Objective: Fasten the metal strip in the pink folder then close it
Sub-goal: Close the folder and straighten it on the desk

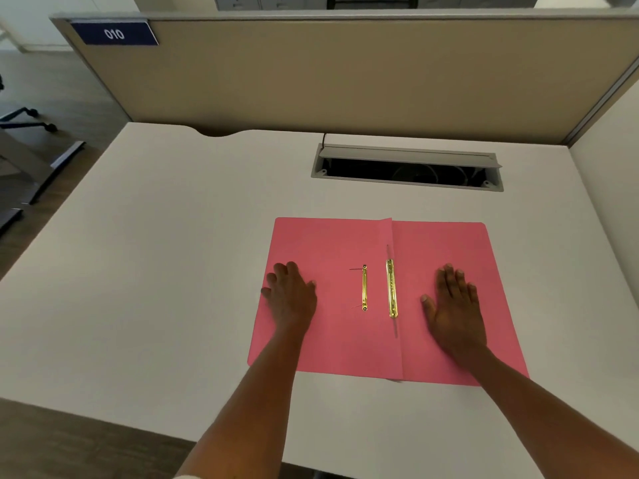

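Head view
Desk: a white desk (173, 271) fills most of the view, with a tan partition (345, 74) along its far edge.
Pink folder: the pink folder (328, 340) lies open and flat on the desk, toward 5 o'clock of the view's centre; its fold runs from 12 to 6 o'clock between the two leaves.
Metal strip: the longer gold metal strip (391, 288) lies just right of the fold, on the right leaf, running 12 to 6 o'clock.
Fastener base: a shorter gold fastener base (364, 288) sits on the left leaf, just beside the fold at 9 o'clock from the strip; two thin prongs stick out from its ends toward 9 o'clock. The strip and the base lie apart, not joined.
Left hand: the left hand (292, 299) lies palm down on the left leaf, fingers spread and nearly straight, pointing to 12 o'clock. It grips nothing; it only presses on the folder near the leaf's outer edge.
Right hand: the right hand (454, 305) lies palm down on the right leaf, fingers extended and slightly fanned, thumb out toward 9 o'clock. It holds nothing and touches only the folder, near but clear of the strip.
Cable tray: a grey cable tray (408, 167) with its flap raised is set in the desk at 12 o'clock from the folder.
Number plate: a blue plate reading 010 (114, 33) sits on the partition at 10 o'clock.
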